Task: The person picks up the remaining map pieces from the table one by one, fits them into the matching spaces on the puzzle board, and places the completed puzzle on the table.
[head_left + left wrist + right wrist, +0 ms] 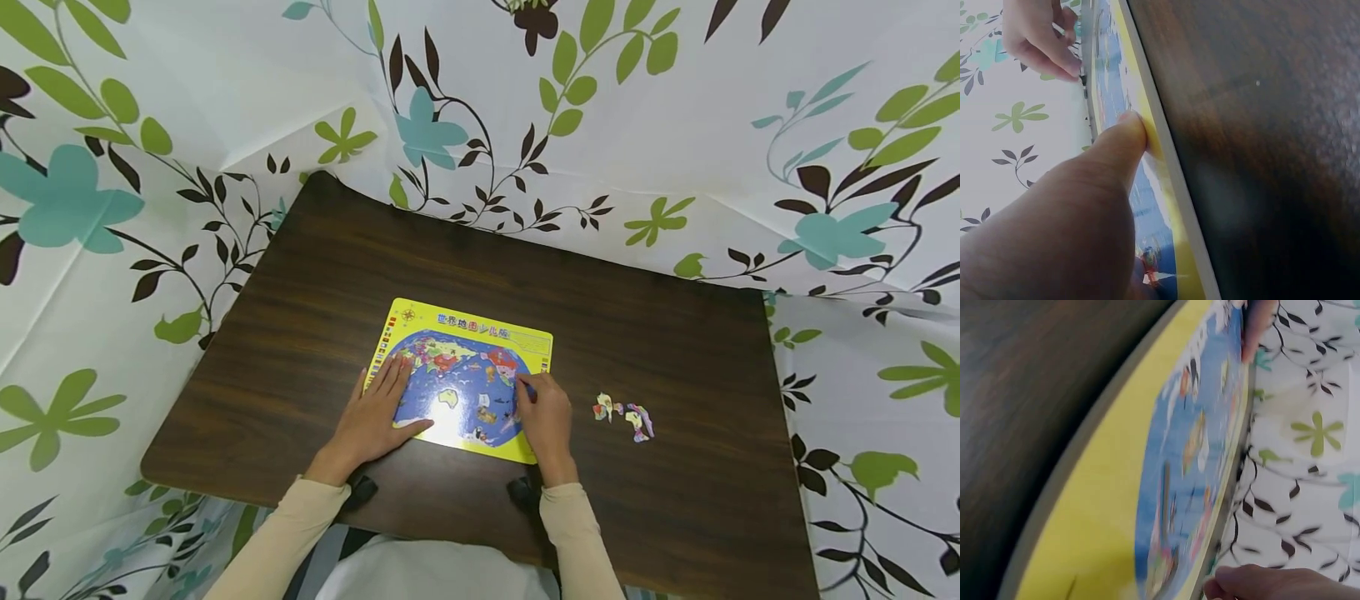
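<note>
A world map puzzle board [465, 313] with a yellow border and blue ocean lies on the dark table. My left hand [375, 412] rests flat on the board's left side, fingers spread over the map and thumb along the near edge. In the left wrist view the left thumb [1119, 140] touches the yellow border. At the board's right side is my right hand [547, 417], fingers bent and thumb close to the index finger over the map. I cannot tell whether it holds a piece. Its fingertips [1225, 575] show low in the right wrist view.
Several loose puzzle pieces [603, 407] lie on the brown table [697, 483] right of the board. Floral curtains [480, 108] hang around the table's back and sides. Dark straps [522, 493] sit at the wrists, near the table's front edge.
</note>
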The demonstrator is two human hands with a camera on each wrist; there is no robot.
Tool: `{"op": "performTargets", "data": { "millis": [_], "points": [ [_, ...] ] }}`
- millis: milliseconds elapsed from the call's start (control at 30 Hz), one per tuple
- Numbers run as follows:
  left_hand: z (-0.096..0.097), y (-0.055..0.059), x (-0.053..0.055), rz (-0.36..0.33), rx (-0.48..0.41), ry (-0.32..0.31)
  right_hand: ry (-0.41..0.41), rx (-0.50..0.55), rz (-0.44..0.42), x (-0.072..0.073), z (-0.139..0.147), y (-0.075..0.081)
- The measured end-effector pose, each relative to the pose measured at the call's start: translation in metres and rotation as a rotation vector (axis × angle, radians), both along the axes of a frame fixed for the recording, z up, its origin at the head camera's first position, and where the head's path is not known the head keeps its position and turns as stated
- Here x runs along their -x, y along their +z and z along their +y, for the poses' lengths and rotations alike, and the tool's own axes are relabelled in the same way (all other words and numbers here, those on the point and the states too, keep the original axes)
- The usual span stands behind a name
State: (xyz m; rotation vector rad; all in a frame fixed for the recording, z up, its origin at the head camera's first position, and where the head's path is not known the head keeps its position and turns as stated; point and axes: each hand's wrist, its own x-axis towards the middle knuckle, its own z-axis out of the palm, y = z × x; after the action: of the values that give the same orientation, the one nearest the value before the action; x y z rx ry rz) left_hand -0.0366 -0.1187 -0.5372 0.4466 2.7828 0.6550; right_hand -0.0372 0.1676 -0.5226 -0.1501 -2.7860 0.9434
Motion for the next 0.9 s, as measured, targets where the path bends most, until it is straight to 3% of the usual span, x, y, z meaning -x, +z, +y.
{"op": "performTargets", "data": {
  "millis": [200,400,600,900],
  "points": [
    [-0.001,0.001,0.0,-0.014,0.011,0.003,-0.205,0.072,0.056,-0.011,0.038,-0.002],
    [-0.002,0.001,0.0,-0.02,0.02,0.003,-0.412,0.029,0.031,-0.026,0.081,-0.015],
    [-0.002,0.001,0.001,-0.007,0.025,0.0,-0.451,-0.01,0.008,-0.038,0.093,-0.023],
    [0.001,0.001,0.002,-0.009,0.021,-0.002,-0.498,0.032,0.032,-0.041,0.093,-0.024]
  ]
}}
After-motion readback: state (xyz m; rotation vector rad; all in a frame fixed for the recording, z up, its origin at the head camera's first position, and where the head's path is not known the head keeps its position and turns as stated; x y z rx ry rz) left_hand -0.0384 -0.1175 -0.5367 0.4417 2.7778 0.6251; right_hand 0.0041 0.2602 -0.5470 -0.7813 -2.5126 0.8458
